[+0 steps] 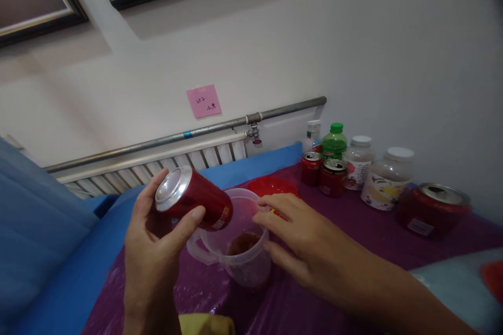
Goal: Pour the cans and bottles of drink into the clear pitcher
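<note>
My left hand [157, 241] is wrapped round a red drink can [204, 199], tilted with its silver end up toward me and its other end over a clear plastic measuring jug [245, 272]. Dark brown liquid [243, 243] lies in the bottom of the jug, whose handle points left. On the jug's right side, my right hand [302, 235] has its fingers closed at the rim. A small red-and-yellow patch [278, 213] shows between those fingers; I cannot make out what it is. No stream from the can is visible.
Behind the jug lies a red plastic dish [273, 186]. At right stand red cans [333, 178], a large red can [432, 212], lidded jars [387, 180] and a green-capped bottle [335, 141]. Purple plastic sheeting [204, 288] covers the table; a yellow cloth [206, 324] sits in front.
</note>
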